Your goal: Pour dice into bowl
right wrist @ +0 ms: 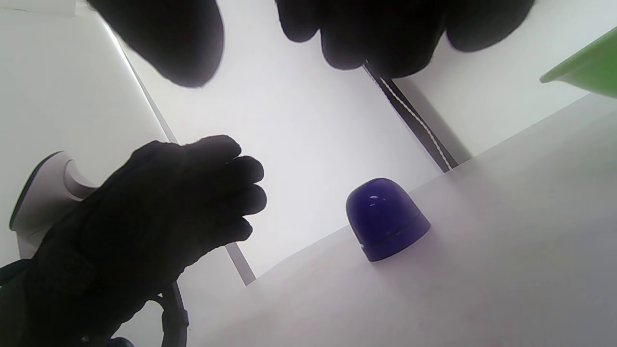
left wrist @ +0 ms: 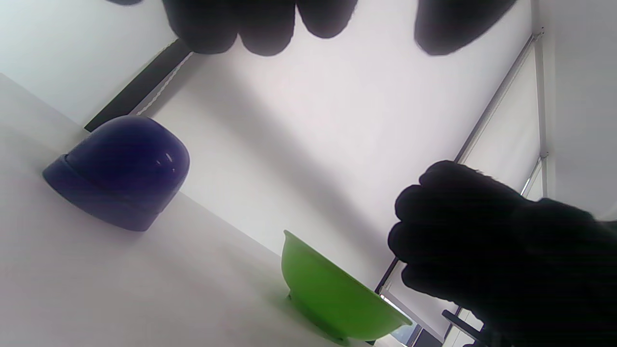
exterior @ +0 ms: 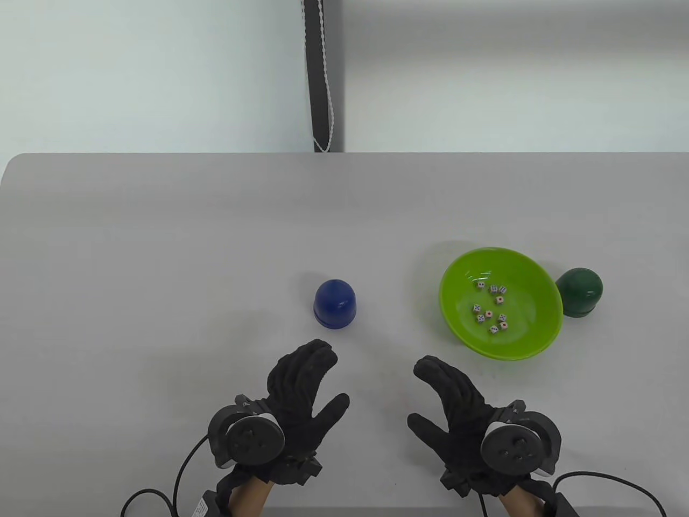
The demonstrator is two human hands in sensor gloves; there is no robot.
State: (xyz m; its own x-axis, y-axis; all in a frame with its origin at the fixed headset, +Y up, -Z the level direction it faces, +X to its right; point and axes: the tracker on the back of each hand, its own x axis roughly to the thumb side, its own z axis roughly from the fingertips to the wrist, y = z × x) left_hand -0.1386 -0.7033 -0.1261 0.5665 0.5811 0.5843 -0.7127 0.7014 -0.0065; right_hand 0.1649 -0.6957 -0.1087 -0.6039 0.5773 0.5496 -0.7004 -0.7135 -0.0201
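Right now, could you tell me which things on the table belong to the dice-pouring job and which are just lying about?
Job:
green bowl
dice, already in the bowl
blue cup, upside down
dark green cup, upside down beside the bowl

Lying about:
white cord hanging behind the table

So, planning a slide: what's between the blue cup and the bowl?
Only bare table between blue cup and bowl, per the table view.
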